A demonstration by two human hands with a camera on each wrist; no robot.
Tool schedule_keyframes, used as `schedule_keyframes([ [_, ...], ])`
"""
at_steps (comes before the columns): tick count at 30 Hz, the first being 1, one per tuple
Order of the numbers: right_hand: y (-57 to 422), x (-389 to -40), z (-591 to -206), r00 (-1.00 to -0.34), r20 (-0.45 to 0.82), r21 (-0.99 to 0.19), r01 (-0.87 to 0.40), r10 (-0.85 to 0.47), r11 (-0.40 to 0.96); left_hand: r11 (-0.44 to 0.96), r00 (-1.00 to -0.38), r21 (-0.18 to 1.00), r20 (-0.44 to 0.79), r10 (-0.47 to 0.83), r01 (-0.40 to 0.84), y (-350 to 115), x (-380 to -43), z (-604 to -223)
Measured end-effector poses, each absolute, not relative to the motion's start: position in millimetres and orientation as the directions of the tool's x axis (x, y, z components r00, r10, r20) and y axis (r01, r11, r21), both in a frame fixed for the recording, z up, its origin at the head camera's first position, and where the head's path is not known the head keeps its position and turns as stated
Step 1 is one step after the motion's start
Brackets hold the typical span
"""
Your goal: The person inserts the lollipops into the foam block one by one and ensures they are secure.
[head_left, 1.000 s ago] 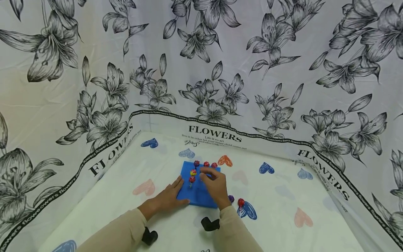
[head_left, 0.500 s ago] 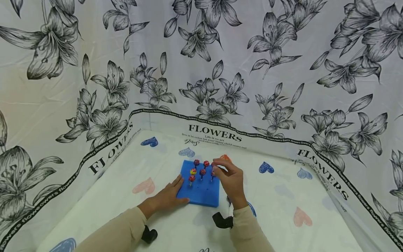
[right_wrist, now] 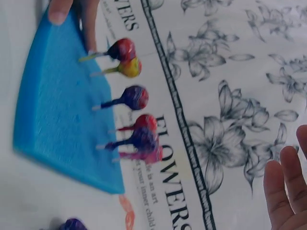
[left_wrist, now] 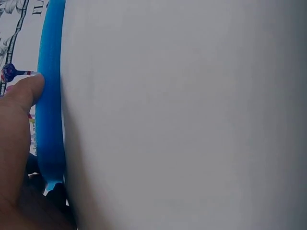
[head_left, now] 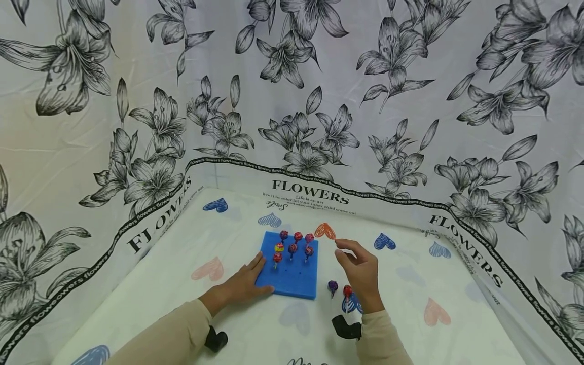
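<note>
A blue foam block (head_left: pixel 296 285) lies flat on the table, with several wrapped lollipops (head_left: pixel 292 248) standing in it by their sticks. My left hand (head_left: pixel 244 281) rests against the block's left side, its thumb at the near edge; the left wrist view shows the thumb (left_wrist: pixel 31 88) on the foam (left_wrist: pixel 50 120). To the right of the block, my right hand (head_left: pixel 360 271) hovers above the table and holds nothing, its fingers loosely bent. Below it, a purple lollipop (head_left: pixel 332 287) and a red lollipop (head_left: pixel 348 291) lie on the cloth.
A white cloth with printed hearts (head_left: pixel 438 312) covers the table. White curtains with black lily prints (head_left: pixel 310 132) rise at the back and sides. Black pieces (head_left: pixel 347 327) sit at both wrists.
My right hand has moved from over the block out to the right. A dark lollipop and another right of it now show upright in the middle row. The left hand has stayed in place.
</note>
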State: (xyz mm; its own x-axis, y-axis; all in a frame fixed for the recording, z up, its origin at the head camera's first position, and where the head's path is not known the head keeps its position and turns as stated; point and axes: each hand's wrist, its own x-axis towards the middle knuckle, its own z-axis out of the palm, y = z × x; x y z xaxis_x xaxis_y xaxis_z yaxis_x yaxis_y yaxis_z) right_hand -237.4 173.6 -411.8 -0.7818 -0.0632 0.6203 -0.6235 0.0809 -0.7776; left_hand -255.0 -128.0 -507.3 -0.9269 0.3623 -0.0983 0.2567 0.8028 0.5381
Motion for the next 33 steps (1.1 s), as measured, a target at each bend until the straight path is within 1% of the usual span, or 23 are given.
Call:
schedule_keyframes([
  [5, 186, -232, -415, -0.814, 0.581, -0.805, -0.579, -0.027, 0.129, 0.805, -0.929, 0.539, -0.104, 0.356, 0.249, -128, -254, -507],
  [9, 199, -238, -434, -0.848, 0.529, -0.841, -0.521, 0.023, 0.15, 0.808, -0.931, 0.538, -0.108, 0.35, 0.241, -127, -254, -508],
  [15, 215, -243, -461, -0.885, 0.454, -0.873, -0.417, 0.107, 0.254, 0.812, -0.932, 0.53, -0.102, 0.349, 0.246, -127, -254, -508],
  [20, 224, -242, -480, -0.911, 0.388, -0.889, -0.329, 0.141, 0.317, 0.812, -0.932, 0.531, -0.106, 0.347, 0.242, -127, -255, -508],
  [27, 231, -244, -507, -0.948, 0.278, -0.901, -0.201, 0.155, 0.386, 0.81, -0.932, 0.535, -0.106, 0.346, 0.24, -126, -256, -508],
  [33, 234, -246, -520, -0.956, 0.268, -0.884, -0.195, 0.118, 0.425, 0.81, -0.935, 0.541, -0.113, 0.335, 0.225, -125, -254, -508],
])
